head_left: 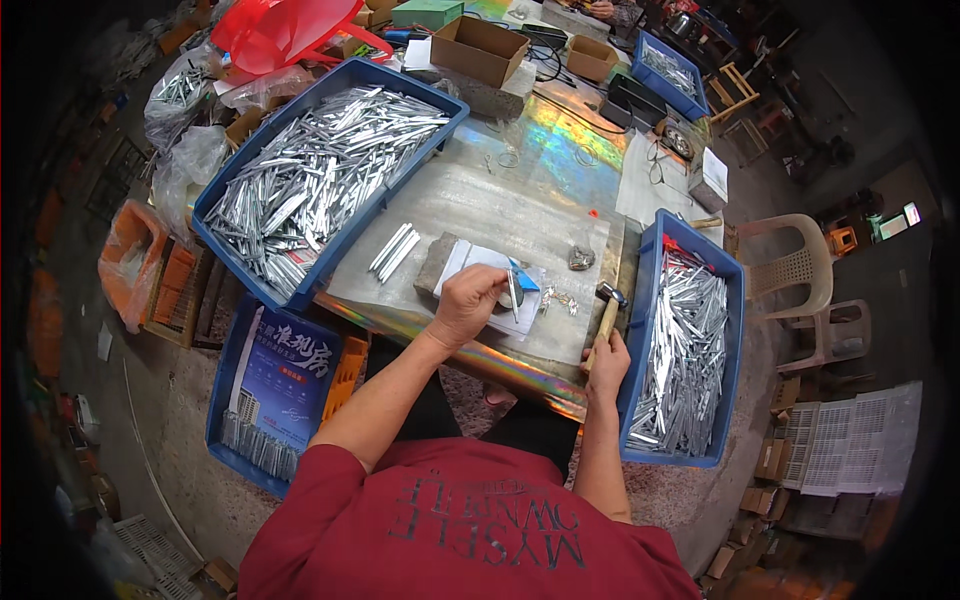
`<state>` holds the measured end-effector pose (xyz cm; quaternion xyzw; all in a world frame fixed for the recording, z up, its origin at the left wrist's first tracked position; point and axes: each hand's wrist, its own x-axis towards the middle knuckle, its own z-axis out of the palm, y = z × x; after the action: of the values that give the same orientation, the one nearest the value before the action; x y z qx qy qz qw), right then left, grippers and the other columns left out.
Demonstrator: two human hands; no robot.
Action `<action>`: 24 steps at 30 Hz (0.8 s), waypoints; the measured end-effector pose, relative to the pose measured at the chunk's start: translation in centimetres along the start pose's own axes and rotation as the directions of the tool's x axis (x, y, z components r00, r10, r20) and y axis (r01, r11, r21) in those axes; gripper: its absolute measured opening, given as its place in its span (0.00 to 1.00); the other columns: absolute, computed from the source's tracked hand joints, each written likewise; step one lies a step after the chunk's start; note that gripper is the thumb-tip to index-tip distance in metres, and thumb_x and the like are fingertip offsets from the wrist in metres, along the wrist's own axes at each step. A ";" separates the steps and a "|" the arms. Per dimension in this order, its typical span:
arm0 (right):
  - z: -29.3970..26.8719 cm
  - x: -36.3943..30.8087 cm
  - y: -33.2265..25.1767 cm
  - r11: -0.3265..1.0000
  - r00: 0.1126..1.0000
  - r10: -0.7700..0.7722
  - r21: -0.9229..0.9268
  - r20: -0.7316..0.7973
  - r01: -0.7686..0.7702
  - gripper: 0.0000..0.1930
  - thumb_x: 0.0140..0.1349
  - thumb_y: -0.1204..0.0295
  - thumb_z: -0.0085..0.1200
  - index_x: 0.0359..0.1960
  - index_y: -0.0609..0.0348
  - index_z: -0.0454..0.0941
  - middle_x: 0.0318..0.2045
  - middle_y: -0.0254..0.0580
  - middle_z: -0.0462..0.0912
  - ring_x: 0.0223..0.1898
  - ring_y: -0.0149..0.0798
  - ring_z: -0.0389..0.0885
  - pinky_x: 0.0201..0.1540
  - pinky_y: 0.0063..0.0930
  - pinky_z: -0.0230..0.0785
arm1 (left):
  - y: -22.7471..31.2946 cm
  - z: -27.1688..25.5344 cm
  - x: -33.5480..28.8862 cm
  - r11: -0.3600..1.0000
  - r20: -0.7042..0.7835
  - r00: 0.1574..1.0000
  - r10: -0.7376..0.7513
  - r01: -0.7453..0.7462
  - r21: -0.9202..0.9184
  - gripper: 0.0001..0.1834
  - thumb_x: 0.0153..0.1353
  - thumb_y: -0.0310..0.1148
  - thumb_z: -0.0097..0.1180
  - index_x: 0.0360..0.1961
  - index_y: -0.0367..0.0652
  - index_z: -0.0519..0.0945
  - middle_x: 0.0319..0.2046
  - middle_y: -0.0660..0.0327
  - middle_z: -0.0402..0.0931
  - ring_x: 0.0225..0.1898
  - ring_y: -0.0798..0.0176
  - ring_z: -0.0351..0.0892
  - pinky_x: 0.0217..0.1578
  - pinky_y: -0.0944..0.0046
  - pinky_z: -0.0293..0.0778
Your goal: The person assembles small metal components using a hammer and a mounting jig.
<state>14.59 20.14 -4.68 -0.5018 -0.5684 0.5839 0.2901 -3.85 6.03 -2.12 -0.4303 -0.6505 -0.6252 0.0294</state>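
Note:
My left hand (468, 303) pinches a slim silver metal strip (514, 292) upright between thumb and fingers. It is over a block (434, 264) topped with white paper (482, 258) and a bit of blue. My right hand (607, 368) grips a hammer (606, 322) by its wooden handle, the head pointing away from me near the table's right edge. Between the hands lie a few tiny metal pieces (566, 300), with a small clear bag of parts (581, 258) just beyond. Several matching strips (395, 252) rest side by side left of the block.
Blue bins heaped with silver strips flank me: a left bin (377, 207) on the table and a right bin (633, 330) beside it. A lower blue bin (222, 400) stands at left. Beyond are a cardboard box (480, 48), a red bag (280, 35) and a plastic chair (790, 260).

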 end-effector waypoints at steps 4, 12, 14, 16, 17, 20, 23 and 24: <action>-0.3 -0.5 0.4 0.068 0.568 -0.787 -0.881 0.241 0.468 0.14 0.50 0.74 0.46 0.40 0.64 0.67 0.23 0.42 0.70 0.21 0.36 0.70 0.22 0.25 0.64 | 0.2 -0.1 -0.2 0.996 0.031 0.996 -0.085 0.086 -0.033 0.04 0.46 0.24 0.52 0.26 0.37 0.73 0.20 0.56 0.71 0.23 0.58 0.72 0.24 0.67 0.66; 3.7 -6.2 -3.7 0.582 0.649 -0.667 -0.286 0.366 0.761 0.17 0.45 0.74 0.53 0.40 0.63 0.69 0.28 0.46 0.71 0.26 0.43 0.70 0.27 0.28 0.65 | 2.6 -0.5 -3.0 0.909 0.207 0.893 -0.399 0.414 -0.035 0.05 0.49 0.25 0.49 0.29 0.36 0.73 0.22 0.54 0.71 0.23 0.57 0.72 0.25 0.66 0.66; 4.8 -7.2 -4.2 0.599 0.597 -0.672 -0.153 0.438 0.786 0.16 0.45 0.74 0.53 0.39 0.64 0.69 0.29 0.46 0.72 0.27 0.44 0.71 0.27 0.28 0.66 | 3.3 -0.4 -4.0 0.926 0.218 0.909 -0.354 0.374 -0.054 0.06 0.49 0.24 0.49 0.29 0.34 0.72 0.22 0.56 0.72 0.24 0.64 0.71 0.25 0.69 0.66; 5.4 -7.5 -4.3 0.440 0.421 -0.754 -0.088 0.504 0.894 0.13 0.46 0.76 0.53 0.35 0.64 0.71 0.28 0.45 0.73 0.27 0.43 0.72 0.27 0.29 0.66 | 4.0 -0.4 -4.7 0.940 0.262 0.912 -0.315 0.338 -0.046 0.06 0.48 0.23 0.50 0.29 0.33 0.72 0.24 0.56 0.72 0.25 0.67 0.72 0.26 0.70 0.67; 5.4 -7.5 -4.0 0.442 0.422 -0.754 -0.086 0.504 0.893 0.13 0.46 0.76 0.53 0.35 0.64 0.71 0.28 0.45 0.73 0.27 0.43 0.72 0.27 0.29 0.66 | 4.2 -0.5 -5.0 0.940 0.263 0.911 -0.316 0.339 -0.043 0.06 0.48 0.23 0.50 0.29 0.33 0.72 0.24 0.56 0.72 0.25 0.67 0.72 0.26 0.70 0.67; 5.5 -7.5 -3.3 0.394 0.397 -0.797 -0.107 0.456 0.913 0.10 0.46 0.76 0.53 0.32 0.63 0.72 0.25 0.44 0.74 0.26 0.43 0.73 0.26 0.29 0.66 | 4.7 -0.8 -5.2 0.970 0.290 0.928 -0.235 0.245 0.002 0.06 0.47 0.24 0.51 0.29 0.36 0.72 0.25 0.54 0.72 0.27 0.55 0.73 0.28 0.66 0.68; 5.6 -8.0 -3.5 0.434 0.436 -0.802 -0.103 0.409 0.895 0.07 0.47 0.75 0.52 0.29 0.63 0.72 0.22 0.45 0.74 0.24 0.44 0.73 0.26 0.29 0.65 | 4.3 -1.0 -5.5 0.992 0.288 0.950 -0.117 0.100 0.072 0.04 0.47 0.25 0.51 0.26 0.37 0.71 0.22 0.54 0.70 0.26 0.52 0.70 0.27 0.61 0.66; 5.5 -8.1 -3.4 0.548 0.547 -0.742 -0.119 0.387 0.828 0.06 0.49 0.73 0.51 0.28 0.63 0.72 0.20 0.42 0.73 0.22 0.40 0.72 0.24 0.26 0.64 | 4.2 -1.1 -5.6 0.992 0.285 0.951 -0.121 0.104 0.075 0.04 0.47 0.25 0.51 0.26 0.37 0.71 0.22 0.54 0.70 0.26 0.52 0.70 0.27 0.61 0.66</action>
<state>11.36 11.38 -0.16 -0.1341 -0.8477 0.3667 0.3590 1.59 1.60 -1.82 -0.4782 -0.6895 -0.5366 -0.0887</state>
